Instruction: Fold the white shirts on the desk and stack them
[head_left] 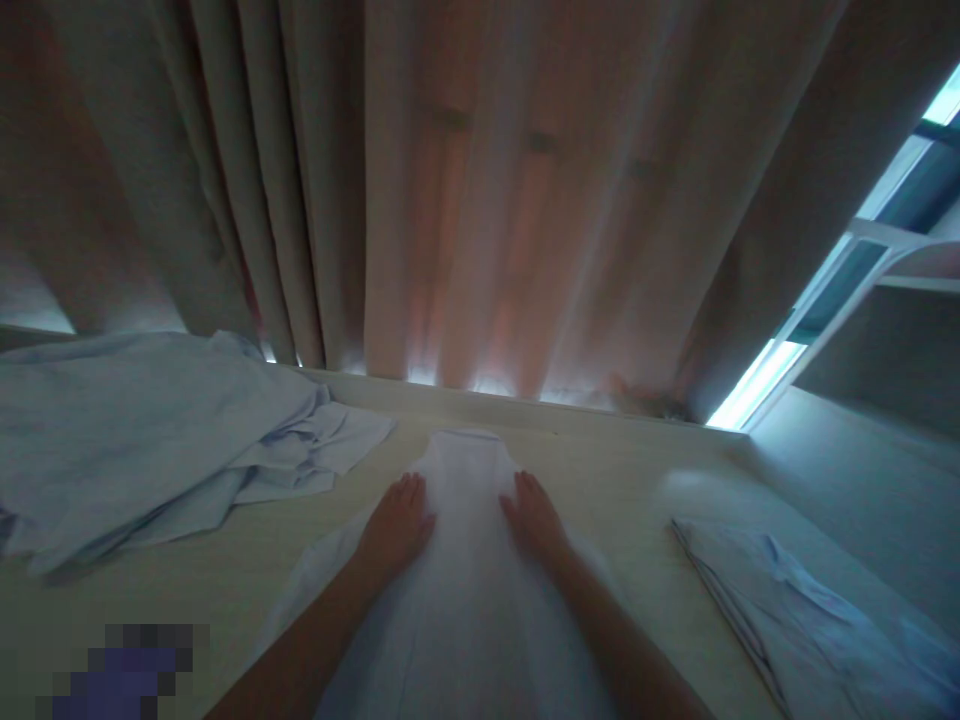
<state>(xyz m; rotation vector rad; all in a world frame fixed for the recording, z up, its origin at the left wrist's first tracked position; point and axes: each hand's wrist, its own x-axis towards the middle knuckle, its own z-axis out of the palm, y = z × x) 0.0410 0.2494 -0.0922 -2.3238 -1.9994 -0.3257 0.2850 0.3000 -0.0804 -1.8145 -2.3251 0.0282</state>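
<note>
The frame is dim and motion-blurred, so fine detail is poor throughout. A white garment (465,560) lies spread lengthwise on the pale tabletop (225,580), directly before the person, its far end near the table's back edge and its near end cut off by the lower border. The left hand (396,525) rests flat on the cloth, palm down, fingers extended and held together, gripping nothing. The right hand (534,520) lies likewise flat and open on the other side of the garment's narrow upper part; the two hands are apart, with a strip of fabric between them. Both forearms run out of frame at the bottom. What kind of garment it is cannot be determined. To the left, a rumpled heap of light blue cloth (150,440) sits on the table, partly cut off at the left edge. To the right lies a folded stack of pale fabric (795,610), its lower portion out of view. Heavy curtains (487,200) hang behind the table, with daylight leaking beneath them and through a window strip (825,290) at the right. A pixelated patch covers the lower left corner.
</note>
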